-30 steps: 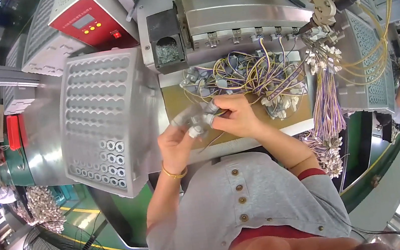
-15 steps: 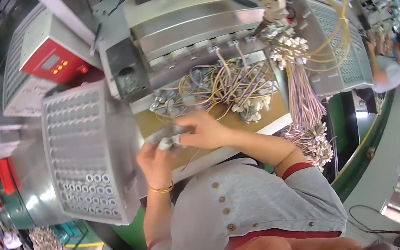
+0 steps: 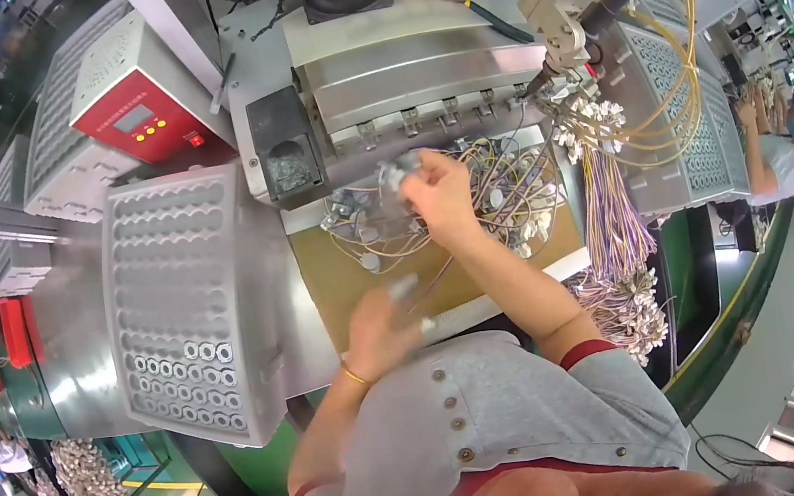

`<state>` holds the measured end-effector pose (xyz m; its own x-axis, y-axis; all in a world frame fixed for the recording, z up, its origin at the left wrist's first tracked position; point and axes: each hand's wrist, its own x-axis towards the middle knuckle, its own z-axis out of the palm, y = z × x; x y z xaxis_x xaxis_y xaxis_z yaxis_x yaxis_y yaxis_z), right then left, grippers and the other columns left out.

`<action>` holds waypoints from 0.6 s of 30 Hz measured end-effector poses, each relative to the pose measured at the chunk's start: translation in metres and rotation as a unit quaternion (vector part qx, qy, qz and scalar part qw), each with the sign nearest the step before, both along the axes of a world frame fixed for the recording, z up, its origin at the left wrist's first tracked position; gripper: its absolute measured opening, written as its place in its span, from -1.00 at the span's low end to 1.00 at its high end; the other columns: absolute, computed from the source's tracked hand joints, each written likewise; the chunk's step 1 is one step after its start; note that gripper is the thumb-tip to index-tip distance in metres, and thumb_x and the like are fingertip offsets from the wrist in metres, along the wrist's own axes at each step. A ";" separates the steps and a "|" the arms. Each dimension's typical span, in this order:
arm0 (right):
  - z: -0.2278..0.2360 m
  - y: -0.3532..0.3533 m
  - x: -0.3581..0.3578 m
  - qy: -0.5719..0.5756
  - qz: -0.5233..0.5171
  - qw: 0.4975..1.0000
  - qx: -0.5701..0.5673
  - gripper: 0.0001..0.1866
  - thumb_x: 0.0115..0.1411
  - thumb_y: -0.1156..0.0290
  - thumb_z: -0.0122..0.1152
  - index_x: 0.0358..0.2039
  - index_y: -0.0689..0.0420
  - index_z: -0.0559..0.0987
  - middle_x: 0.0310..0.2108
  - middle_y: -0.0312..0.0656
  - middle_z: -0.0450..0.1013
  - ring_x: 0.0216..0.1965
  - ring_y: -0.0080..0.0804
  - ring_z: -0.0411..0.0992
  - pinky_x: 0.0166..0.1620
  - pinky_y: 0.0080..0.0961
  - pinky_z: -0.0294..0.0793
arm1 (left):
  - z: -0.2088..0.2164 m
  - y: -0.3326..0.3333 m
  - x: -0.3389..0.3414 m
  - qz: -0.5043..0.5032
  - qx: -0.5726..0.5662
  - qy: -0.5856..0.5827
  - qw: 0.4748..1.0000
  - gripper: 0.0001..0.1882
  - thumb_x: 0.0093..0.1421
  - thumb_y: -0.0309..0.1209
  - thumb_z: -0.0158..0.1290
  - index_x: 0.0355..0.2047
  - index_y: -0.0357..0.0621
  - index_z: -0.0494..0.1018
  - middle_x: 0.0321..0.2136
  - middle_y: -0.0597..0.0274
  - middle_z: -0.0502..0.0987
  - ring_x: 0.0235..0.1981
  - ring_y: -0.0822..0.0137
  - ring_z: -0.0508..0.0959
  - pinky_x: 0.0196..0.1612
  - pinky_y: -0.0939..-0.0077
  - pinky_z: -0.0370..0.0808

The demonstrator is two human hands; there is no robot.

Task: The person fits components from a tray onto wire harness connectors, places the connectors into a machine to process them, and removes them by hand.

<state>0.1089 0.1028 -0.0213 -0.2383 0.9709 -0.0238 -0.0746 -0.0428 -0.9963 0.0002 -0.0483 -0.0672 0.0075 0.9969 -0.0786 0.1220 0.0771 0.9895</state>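
My right hand point(image 3: 443, 200) reaches over the heap of wires point(image 3: 514, 182), its fingers pinched together. Blurred grey and whitish shapes show at its fingertips; whether they are finger covers or a small part I cannot tell. Lower and to the left, my left hand point(image 3: 378, 333) is smeared by motion, with pale covers on its fingertips. Its thumb and forefinger look apart, and nothing shows between them. Purple, yellow and white wires with pale connectors and small round grey parts lie on the brown board point(image 3: 349, 299). One thin wire trails toward my left hand.
A grey tray point(image 3: 175, 312) with rows of rings stands left of the board. Behind it is a red-fronted control box point(image 3: 140, 126). A black bin point(image 3: 287, 157), a metal fixture point(image 3: 426, 84) and pliers point(image 3: 499, 14) lie beyond. Bundled wires point(image 3: 615, 229) hang at right.
My hands were together near the board's left part and have separated. The right hand moved up and right over the wires; the left moved lower and right. Wires left the fixture's slots.
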 end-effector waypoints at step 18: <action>0.003 0.015 -0.034 0.140 -0.113 0.979 -0.091 -0.83 -0.01 0.45 -0.01 -0.60 0.32 0.38 -0.62 -0.12 0.41 -0.62 -0.33 0.43 -0.52 -0.51 0.44 | 0.007 -0.025 -0.061 0.082 0.120 0.311 0.939 -0.66 -0.20 -0.53 0.09 -0.30 -0.14 0.45 -0.34 0.15 0.45 -0.35 0.16 0.39 -0.27 0.39 0.32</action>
<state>0.0747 0.1183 -0.0184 -0.0387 0.9854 -0.1657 -0.3717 -0.1681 -0.9130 -0.0605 -0.0730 -0.0600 -0.1212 0.9699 0.2110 0.6888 -0.0709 0.7215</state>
